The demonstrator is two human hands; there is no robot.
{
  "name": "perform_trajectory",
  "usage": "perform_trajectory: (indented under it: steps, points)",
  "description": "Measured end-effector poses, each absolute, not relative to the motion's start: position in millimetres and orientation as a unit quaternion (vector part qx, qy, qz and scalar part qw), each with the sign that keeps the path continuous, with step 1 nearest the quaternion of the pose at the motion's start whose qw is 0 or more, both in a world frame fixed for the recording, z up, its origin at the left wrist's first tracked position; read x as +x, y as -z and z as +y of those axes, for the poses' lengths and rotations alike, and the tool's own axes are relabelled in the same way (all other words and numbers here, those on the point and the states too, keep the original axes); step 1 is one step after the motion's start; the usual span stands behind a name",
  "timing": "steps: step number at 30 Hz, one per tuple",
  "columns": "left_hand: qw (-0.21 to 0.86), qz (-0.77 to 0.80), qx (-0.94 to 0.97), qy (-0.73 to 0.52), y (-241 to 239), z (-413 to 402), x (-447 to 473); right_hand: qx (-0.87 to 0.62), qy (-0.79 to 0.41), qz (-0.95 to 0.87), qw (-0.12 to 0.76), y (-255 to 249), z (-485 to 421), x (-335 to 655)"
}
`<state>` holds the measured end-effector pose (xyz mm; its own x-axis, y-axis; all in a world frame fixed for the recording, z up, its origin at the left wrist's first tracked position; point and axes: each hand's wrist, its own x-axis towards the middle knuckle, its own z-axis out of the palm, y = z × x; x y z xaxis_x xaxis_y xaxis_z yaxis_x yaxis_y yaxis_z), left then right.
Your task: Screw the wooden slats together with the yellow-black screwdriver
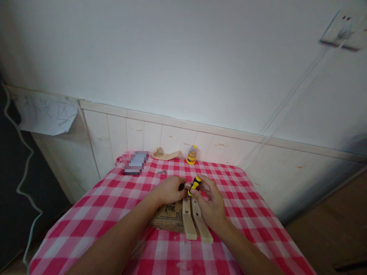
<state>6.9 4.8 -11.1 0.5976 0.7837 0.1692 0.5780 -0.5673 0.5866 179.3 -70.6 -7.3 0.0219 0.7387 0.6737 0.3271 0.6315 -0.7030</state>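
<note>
My right hand (213, 202) grips a short yellow-and-black screwdriver (195, 185), tilted with its lower end at the left wooden piece (189, 225). My left hand (171, 190) has its fingers closed at the far end of that piece; the fingertips are partly hidden. A second curved wooden piece (202, 225) lies close beside it on the right, under my right hand. Dark holes or screw heads show along both. Beneath them is a flat brown cardboard piece (168, 217) with black print.
On the red-and-white checked tablecloth (114, 225) are a blurred-out phone-like object (136, 162), small metal screws (162, 172), another wooden piece (166, 154) and a yellow-capped container (192, 154) near the wall (183, 68). A white cord (28, 160) hangs at left.
</note>
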Motion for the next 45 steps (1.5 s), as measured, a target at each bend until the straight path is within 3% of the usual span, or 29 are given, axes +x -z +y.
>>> perform_trajectory:
  steps: [33,45]
  points:
    - [0.228,0.399,0.865,-0.201,11.1,5.4,7.0,-0.393,-0.124,-0.685,0.601,8.8,-75.5,180.2]
    - [0.238,0.392,0.864,-0.210,11.4,5.5,6.3,-0.374,-0.160,-0.677,0.613,12.9,-72.9,178.5]
